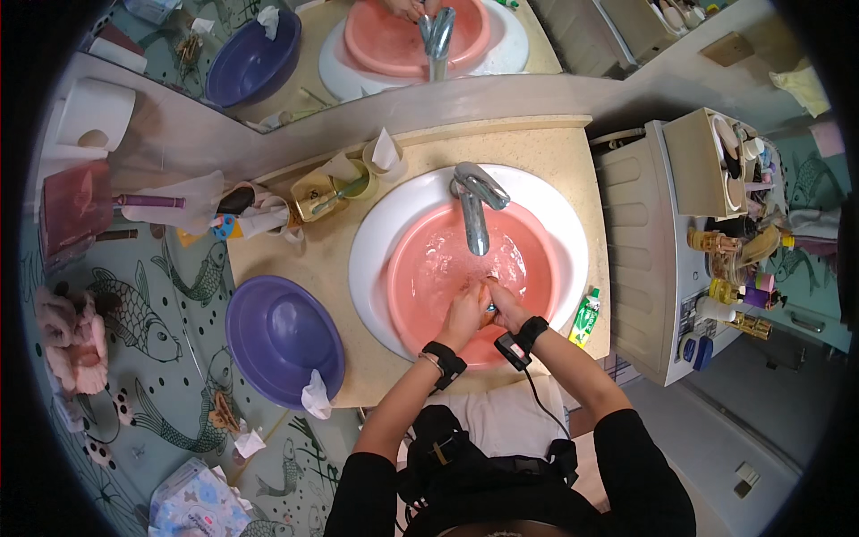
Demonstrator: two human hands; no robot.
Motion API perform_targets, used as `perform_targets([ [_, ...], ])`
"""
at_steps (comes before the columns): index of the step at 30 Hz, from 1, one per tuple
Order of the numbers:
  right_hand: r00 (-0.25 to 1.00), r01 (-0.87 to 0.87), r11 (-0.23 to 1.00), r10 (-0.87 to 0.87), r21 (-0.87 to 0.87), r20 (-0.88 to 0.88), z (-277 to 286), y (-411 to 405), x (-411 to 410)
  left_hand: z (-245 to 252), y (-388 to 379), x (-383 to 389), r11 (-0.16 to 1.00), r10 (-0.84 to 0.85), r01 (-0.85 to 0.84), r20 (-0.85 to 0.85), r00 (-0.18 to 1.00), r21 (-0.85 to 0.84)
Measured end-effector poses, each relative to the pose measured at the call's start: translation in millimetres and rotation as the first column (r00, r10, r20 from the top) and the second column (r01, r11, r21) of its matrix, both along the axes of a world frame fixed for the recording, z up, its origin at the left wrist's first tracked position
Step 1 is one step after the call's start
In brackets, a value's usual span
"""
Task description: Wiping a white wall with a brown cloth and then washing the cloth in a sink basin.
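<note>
A pink plastic basin (pixel 397 295) with water in it sits inside the white oval sink (pixel 368 268), below a chrome faucet (pixel 475 208). Over the basin, my left hand (pixel 464 312) and my right hand (pixel 507 305) are together, cupped around a small orange and blue object (pixel 488 311). The fingers cover most of it, so its kind cannot be told. The water in the basin is rippled beneath the faucet's spout. Both wrists wear black straps, and a small device with a cable is on the right one.
A purple basin (pixel 285 335) with a crumpled tissue (pixel 315 395) on its rim lies left of the sink. A green tube (pixel 585 317) rests at the right. Cups (pixel 384 158) stand behind, under the mirror. A washing machine (pixel 631 201) bearing bottles adjoins the counter.
</note>
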State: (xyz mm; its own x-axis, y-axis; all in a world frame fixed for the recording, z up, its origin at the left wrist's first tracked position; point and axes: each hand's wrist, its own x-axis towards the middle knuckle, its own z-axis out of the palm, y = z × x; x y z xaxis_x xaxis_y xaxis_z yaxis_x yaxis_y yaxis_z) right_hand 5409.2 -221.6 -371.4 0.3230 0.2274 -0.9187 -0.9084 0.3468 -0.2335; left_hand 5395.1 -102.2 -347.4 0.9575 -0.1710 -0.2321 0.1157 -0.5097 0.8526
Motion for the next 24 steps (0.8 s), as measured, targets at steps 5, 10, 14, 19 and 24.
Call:
perform_targets([
  [5, 0.993, 0.052, 0.989, -0.037, -0.139, 0.111, -37.9, -7.4, -3.7, -14.7, 3.4, 4.1, 0.973, -0.071, 0.114, -0.212, 0.975, 0.2],
  [10, 0.942, -0.225, 0.825, 0.32, -0.518, 0.1, -42.0, -5.9, 4.4, -55.0, 33.5, -9.3, 0.892, 0.038, 0.04, -0.162, 0.986, 0.45],
  [14, 0.851, -0.369, 0.577, 0.525, -0.729, -0.016, -73.1, -19.5, 0.4, -73.6, 27.5, -8.8, 0.806, 0.099, -0.021, -0.1, 0.99, 0.591],
  [19, 0.828, -0.414, 0.54, 0.557, -0.733, -0.057, -69.9, -20.2, 0.8, -58.6, 34.1, 8.3, 0.805, 0.141, 0.062, -0.293, 0.946, 0.59],
  [24, 0.833, -0.225, 0.573, 0.532, -0.788, 0.148, -95.0, -27.6, -11.4, -72.5, 29.5, 6.7, 0.779, 0.116, 0.086, -0.277, 0.954, 0.621],
])
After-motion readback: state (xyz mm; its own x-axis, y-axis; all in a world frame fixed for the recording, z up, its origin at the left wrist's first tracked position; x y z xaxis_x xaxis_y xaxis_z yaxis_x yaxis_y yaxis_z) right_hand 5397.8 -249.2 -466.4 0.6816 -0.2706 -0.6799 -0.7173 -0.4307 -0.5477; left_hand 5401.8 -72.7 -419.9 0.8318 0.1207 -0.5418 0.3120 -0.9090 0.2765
